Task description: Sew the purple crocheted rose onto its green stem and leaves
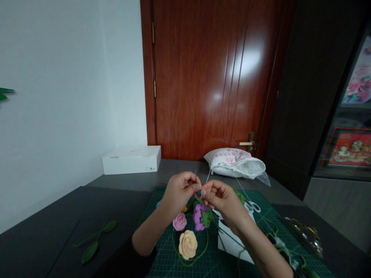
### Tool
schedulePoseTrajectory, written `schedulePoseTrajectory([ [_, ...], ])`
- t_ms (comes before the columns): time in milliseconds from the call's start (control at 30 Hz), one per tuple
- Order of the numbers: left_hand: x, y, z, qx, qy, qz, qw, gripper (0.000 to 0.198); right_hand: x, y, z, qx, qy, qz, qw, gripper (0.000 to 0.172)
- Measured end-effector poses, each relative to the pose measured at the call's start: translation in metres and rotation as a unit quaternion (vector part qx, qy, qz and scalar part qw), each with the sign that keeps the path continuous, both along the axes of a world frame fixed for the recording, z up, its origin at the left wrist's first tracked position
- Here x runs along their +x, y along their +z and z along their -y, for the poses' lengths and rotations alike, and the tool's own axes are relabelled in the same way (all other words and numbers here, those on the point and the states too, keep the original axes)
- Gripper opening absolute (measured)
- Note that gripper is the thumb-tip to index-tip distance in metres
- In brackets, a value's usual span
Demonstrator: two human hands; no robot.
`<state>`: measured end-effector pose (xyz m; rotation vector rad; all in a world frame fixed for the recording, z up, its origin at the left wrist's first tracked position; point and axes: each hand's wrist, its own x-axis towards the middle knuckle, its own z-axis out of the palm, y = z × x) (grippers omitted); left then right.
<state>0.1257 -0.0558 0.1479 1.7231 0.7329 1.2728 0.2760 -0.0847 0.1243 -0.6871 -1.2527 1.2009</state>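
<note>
My left hand (179,191) and my right hand (222,200) meet above a green cutting mat (162,247). A thin metal needle (195,176) stands up from the left fingertips, pinched between them. A fine white thread (208,176) rises near the fingertips, and the right fingers curl close beside them; what they pinch is hidden. Below the hands lie a crocheted purple flower (198,217), a pink crocheted rose (179,221) and a larger peach crocheted rose (188,244), joined to green crocheted stems and leaves (206,219).
White-handled scissors (252,207) and a white card (232,241) lie on the mat under my right forearm. A glass dish (304,236) sits at the right. Crocheted green leaves (95,240) rest on the dark table (52,216). A white box (130,159) and a white sack (234,164) stand behind, before a wooden door (203,77).
</note>
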Motion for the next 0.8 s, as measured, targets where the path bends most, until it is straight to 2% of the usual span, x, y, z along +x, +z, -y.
schedulePoseTrajectory([
  [200, 0.0009, -0.0046, -0.0006, -0.013, -0.004, 0.032, 0.999, 0.006, -0.0025, -0.0016, 0.0017, 0.023, -0.05, -0.002, 0.998, 0.034],
  [300, -0.0017, -0.0037, -0.0009, -0.033, -0.014, 0.054, 0.998, 0.011, -0.0025, -0.0042, 0.0009, 0.035, -0.088, -0.01, 0.995, 0.033],
  [567, -0.0021, 0.0015, 0.0043, -0.029, 0.005, 0.008, 1.0, 0.007, -0.0018, -0.0066, 0.0008, 0.054, -0.152, -0.016, 0.987, 0.034],
  [800, 0.001, -0.0008, 0.0064, -0.059, -0.04, 0.021, 0.997, 0.009, -0.0031, -0.0068, 0.0032, 0.065, -0.182, -0.021, 0.981, 0.031],
])
